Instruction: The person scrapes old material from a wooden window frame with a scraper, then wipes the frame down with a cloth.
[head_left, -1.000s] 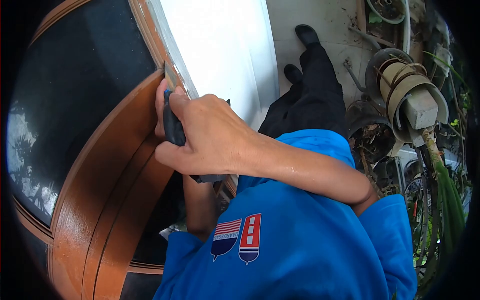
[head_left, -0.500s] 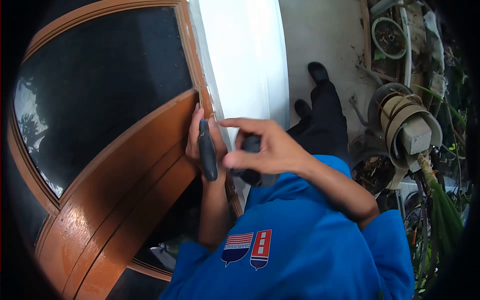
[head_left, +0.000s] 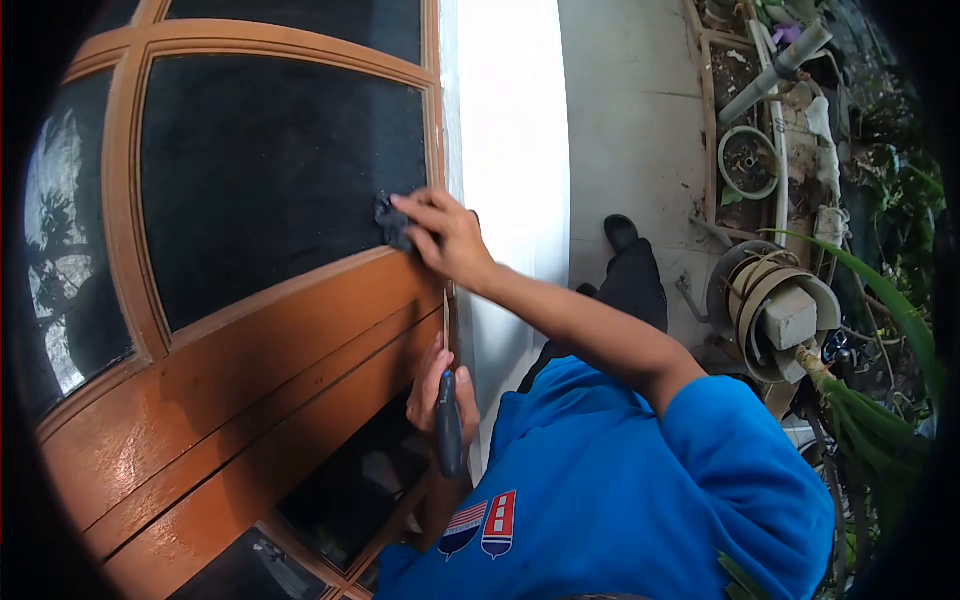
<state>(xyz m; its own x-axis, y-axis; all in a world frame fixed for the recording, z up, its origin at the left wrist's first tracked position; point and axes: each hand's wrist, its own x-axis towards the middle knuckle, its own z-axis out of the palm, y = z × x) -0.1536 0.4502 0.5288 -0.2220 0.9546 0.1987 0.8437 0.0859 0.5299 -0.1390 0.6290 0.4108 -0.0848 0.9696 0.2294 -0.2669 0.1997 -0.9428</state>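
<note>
My right hand (head_left: pixel 452 240) reaches across to the lower right corner of a dark glass pane (head_left: pixel 280 180) and pinches a crumpled dark cloth (head_left: pixel 391 222) against it. Lower down, my left hand (head_left: pixel 428 398) holds a screwdriver (head_left: pixel 451 425) with a black handle and a blue collar. Its thin shaft points up along the edge of the orange-brown wooden frame (head_left: pixel 300 330), beside the white wall. Part of the left fingers is hidden behind the handle.
A bright white wall surface (head_left: pixel 510 130) runs along the frame's right side. To the right are a tiled floor (head_left: pixel 625 150), my dark shoe (head_left: pixel 620 232), a round pot (head_left: pixel 748 162), stacked pots with a concrete block (head_left: pixel 790 318), pipes and green plants (head_left: pixel 880 430).
My right hand has moved from beside the screwdriver up to the glass, carrying the dark cloth. The left hand and screwdriver now appear lower in view, as the camera view has shifted.
</note>
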